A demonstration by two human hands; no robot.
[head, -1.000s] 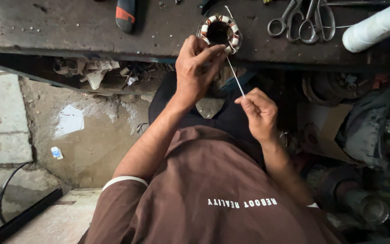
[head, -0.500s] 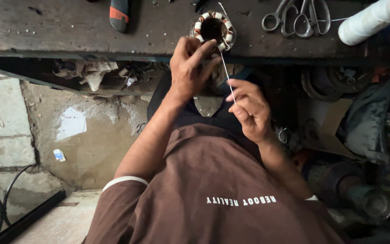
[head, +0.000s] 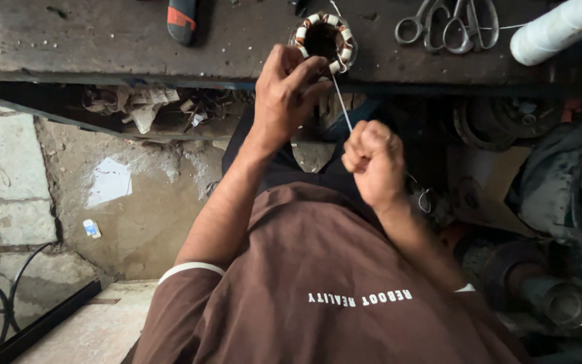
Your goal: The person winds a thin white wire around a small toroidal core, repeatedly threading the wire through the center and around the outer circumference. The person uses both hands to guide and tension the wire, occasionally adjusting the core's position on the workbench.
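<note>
Two hands: both are on one job at the near edge of the workbench point(head: 102, 40), joined by a taut white lacing cord point(head: 342, 108).
Change in the right hand: half a second ago it pinched the cord in loosely curled fingers; now the right hand point(head: 374, 160) is balled into a tight fist around it, pulled a little nearer the body.
Change in the cord: it runs straighter and shorter from winding to fist than before, so I judge a lacing stitch is being drawn tight.
Left hand: the left hand point(head: 285, 98) is partly closed, thumb and fingertips pressed against the near rim of the stator and pinching where the cord leaves it.
Stator: the motor stator point(head: 325, 40), a ring of copper coils with white insulation bands, sits on the bench's near edge, touching the left fingertips and just beyond the fist, up and to its left.
Loose end: a thin tail of cord curls below and right of the fist.
Nearby, far side: scissors point(head: 449, 27) lie right of the stator, a white spool point(head: 557, 30) farther right, an orange-and-black tool handle point(head: 182, 19) to its left.
Below the bench: scrap, a grey floor and dark metal parts at right.
</note>
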